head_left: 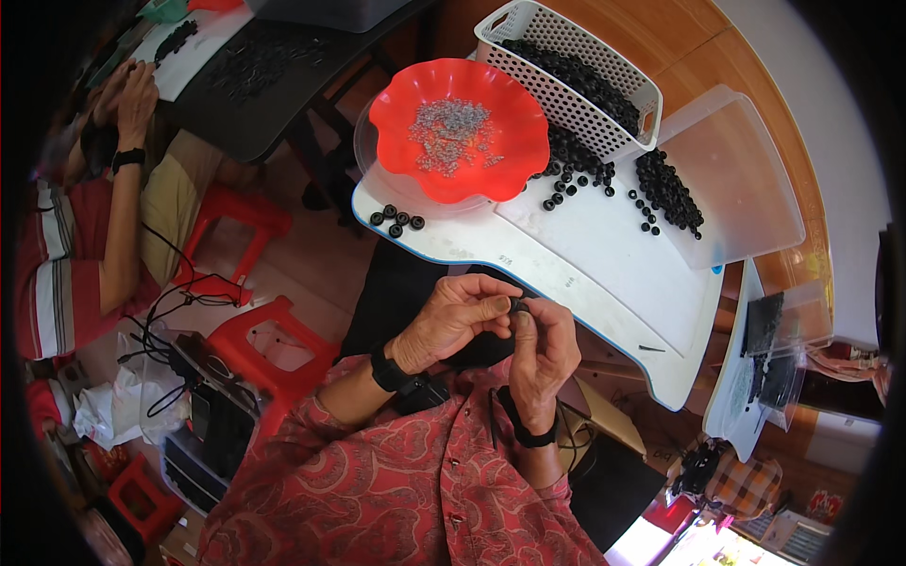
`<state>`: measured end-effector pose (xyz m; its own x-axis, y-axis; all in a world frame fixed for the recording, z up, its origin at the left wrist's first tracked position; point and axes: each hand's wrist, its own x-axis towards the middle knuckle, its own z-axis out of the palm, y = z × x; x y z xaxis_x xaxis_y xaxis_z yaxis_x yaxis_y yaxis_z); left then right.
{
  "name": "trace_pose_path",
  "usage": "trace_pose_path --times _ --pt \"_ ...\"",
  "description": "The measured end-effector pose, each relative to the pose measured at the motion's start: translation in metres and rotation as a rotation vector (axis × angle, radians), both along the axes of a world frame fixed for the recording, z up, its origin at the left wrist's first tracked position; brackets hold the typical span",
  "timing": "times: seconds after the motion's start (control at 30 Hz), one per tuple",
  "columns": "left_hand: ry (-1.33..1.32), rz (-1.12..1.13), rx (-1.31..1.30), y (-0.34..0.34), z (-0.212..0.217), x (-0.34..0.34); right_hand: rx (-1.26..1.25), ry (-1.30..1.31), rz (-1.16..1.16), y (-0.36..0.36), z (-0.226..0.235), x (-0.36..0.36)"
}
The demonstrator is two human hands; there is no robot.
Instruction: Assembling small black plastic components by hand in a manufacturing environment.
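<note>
My left hand (460, 319) and my right hand (545, 351) meet above my lap, just short of the white table (552, 259). Between their thumbs and fingertips they pinch a small black part (516, 305), largely covered by the fingers. Past them, on the table, a red wavy-rimmed dish (517, 141) holds a scatter of tiny greyish, clear-looking pieces (453, 132). Several black ring-shaped parts (396, 229) lie in a group by the table's left edge. More round black parts (566, 181) spill out to the right of the dish.
Behind stands a white perforated basket (566, 94) full of black parts. A clear plastic bin (746, 179) lies beside a black pile (668, 193). A thin black strip (651, 348) rests near the right edge. At left are red stools (274, 344) and another person's hands (137, 94) at a dark table.
</note>
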<state>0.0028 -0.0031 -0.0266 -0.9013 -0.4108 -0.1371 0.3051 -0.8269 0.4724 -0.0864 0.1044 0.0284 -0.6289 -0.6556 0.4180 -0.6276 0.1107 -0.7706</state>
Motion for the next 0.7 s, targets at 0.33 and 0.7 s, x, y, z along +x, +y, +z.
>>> trace_pose_path --times 0.33,0.7 --pt "-0.002 0.008 -0.040 -0.0006 -0.0016 0.0020 -0.020 0.016 0.014 -0.0003 -0.0020 0.0022" --pt "-0.013 0.030 -0.067 0.0003 0.0007 0.0025 0.015 0.131 0.025 -0.0022 0.0008 0.0015"
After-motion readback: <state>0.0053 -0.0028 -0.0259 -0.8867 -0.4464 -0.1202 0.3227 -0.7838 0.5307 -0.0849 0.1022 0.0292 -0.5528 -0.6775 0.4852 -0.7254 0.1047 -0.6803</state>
